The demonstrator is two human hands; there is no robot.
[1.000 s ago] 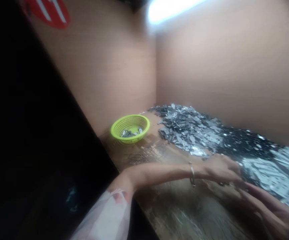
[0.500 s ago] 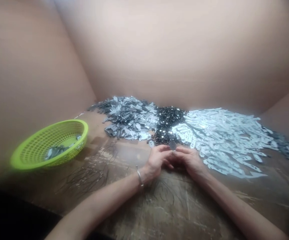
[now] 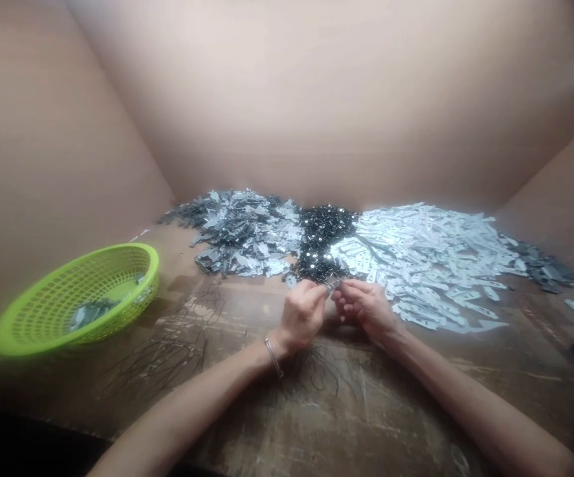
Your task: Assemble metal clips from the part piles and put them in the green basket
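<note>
Between my two hands is a small flat metal piece, held at the fingertips just in front of the dark rivets. My left hand is closed, thumb and fingers pinching the piece from the left. From the right, my right hand pinches it too, its fingers curled. Fine detail of the piece is too small to make out. Beyond the hands lies a heap of small dark rivet-like parts with shiny heads. To its right spreads a pile of long pale metal plates, to its left a pile of shorter grey metal pieces.
A yellow-green plastic basket with some metal pieces in it stands at the left. Brown boards wall the worn table at the back and sides. Darker flat pieces lie at the far right.
My left hand has turned, its back now facing up, and its fingers have closed more tightly. The metal piece has tilted between my fingertips. The whole view has shifted slightly right.
</note>
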